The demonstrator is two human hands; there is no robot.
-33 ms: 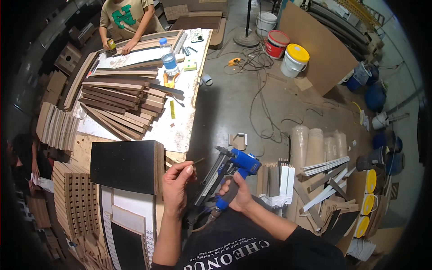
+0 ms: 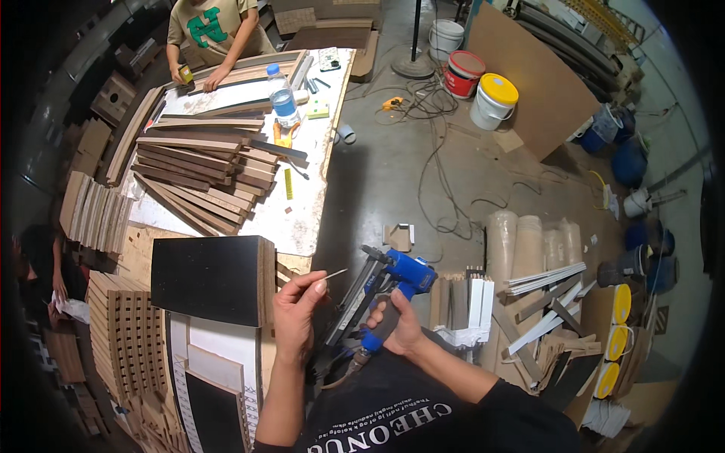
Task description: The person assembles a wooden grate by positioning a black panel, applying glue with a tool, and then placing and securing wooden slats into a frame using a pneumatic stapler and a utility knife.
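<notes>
My right hand (image 2: 400, 323) is wrapped round the grip of a blue nail gun (image 2: 410, 269), which I hold in front of my body. The gun's dark magazine (image 2: 349, 311) slants down toward my lap, and an air hose fitting shows at the handle's lower end. Beside it, on the left, my left hand (image 2: 296, 313) pinches a thin strip of nails (image 2: 337, 273) between thumb and fingertips. The strip points right toward the gun's nose, apart from it. A black-faced board block (image 2: 205, 275) lies just left of my left hand.
A white worktable (image 2: 302, 215) holds stacked wooden strips (image 2: 189, 162) and a water bottle (image 2: 283, 102). Across it a co-worker (image 2: 219, 30) handles a frame. Cables (image 2: 438, 162) run over the floor near buckets (image 2: 495, 98). Wrapped rolls (image 2: 529, 238) and offcuts stand at right.
The nail strip has turned slightly in my left fingers, and its tip now looks brighter and a little lower. The nail gun and my right hand stay in place.
</notes>
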